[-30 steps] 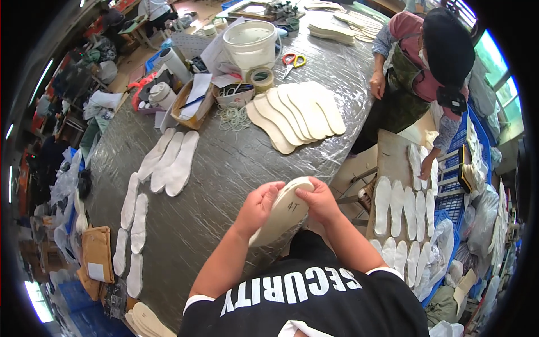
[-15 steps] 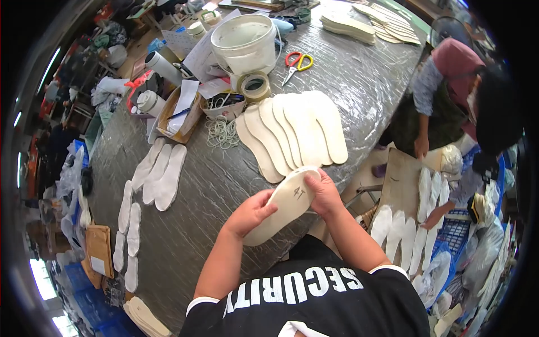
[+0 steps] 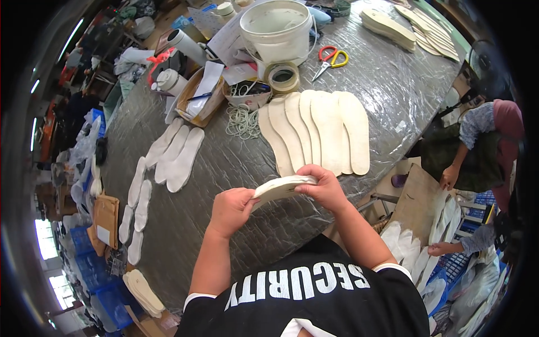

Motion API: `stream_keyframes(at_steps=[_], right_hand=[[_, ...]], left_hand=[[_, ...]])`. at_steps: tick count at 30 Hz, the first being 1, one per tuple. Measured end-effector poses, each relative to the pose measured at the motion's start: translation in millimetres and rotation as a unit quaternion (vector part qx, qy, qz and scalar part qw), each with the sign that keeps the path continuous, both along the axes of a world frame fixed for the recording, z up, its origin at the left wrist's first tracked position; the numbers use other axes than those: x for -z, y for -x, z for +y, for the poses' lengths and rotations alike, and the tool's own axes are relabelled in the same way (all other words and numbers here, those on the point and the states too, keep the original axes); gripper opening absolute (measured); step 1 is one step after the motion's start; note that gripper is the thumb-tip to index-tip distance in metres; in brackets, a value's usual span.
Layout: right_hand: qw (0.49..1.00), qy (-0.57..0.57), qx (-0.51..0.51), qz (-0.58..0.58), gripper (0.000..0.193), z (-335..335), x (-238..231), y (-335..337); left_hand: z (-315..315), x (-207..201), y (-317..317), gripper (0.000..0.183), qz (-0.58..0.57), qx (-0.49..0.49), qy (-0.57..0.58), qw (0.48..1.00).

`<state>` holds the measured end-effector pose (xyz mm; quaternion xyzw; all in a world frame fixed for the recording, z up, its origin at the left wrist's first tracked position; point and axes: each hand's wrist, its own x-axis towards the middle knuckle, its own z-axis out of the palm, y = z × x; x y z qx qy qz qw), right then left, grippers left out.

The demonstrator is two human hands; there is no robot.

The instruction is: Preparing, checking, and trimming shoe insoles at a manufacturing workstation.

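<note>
A cream shoe insole (image 3: 278, 191) is held up in front of me, bowed upward and turned edge-on. Its edge looks layered; I cannot tell whether it is one piece or several together. My left hand (image 3: 231, 211) pinches one end, and my right hand (image 3: 324, 190) grips the other with the thumb underneath. Just beyond them, a row of cream insoles (image 3: 324, 132) lies fanned out and overlapping on the table, its near edge close to my right hand. Farther left, several white insoles (image 3: 182, 157) rest flat.
Scissors (image 3: 331, 60), a tape roll (image 3: 282, 77), a white bucket (image 3: 275, 33) and a cardboard box (image 3: 197, 101) stand across the dark table (image 3: 224, 163). Insole stacks (image 3: 387, 28) lie at the far right. Beyond the table's right edge, a co-worker's hand (image 3: 444, 248) touches white insoles.
The insole has tilted from showing its broad marked face to edge-on and is now bent. My left hand has shifted to its end. The whole view has swung, moving the table things rightward.
</note>
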<state>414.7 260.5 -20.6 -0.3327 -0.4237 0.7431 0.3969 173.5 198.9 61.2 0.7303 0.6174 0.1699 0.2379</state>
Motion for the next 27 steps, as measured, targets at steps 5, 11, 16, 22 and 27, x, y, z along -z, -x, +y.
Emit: stream_keyframes(at_steps=[5, 11, 16, 22, 27], right_hand=[[0.994, -0.097, -0.033, -0.048, 0.012, 7, -6, 0], [0.949, 0.135, 0.15, 0.241, 0.047, 3, 6, -30], [0.931, 0.109, 0.256, 0.236, 0.041, 5, -1, -69], [0.892, 0.16, 0.338, 0.253, 0.039, -32, 21, -117], [0.876, 0.145, 0.372, 0.271, 0.039, -52, 36, -128]], left_hand=[[9, -1, -13, 0.016, -0.092, 0.005, -0.009, 0.996], [61, 9, -54, 0.016, -0.268, 0.002, 0.097, 0.959], [206, 56, -110, 0.02, -0.15, 0.061, 0.046, 0.986], [394, 109, -185, 0.027, -0.028, 0.042, -0.103, 0.993], [460, 121, -199, 0.023, 0.112, -0.065, -0.013, 0.991]])
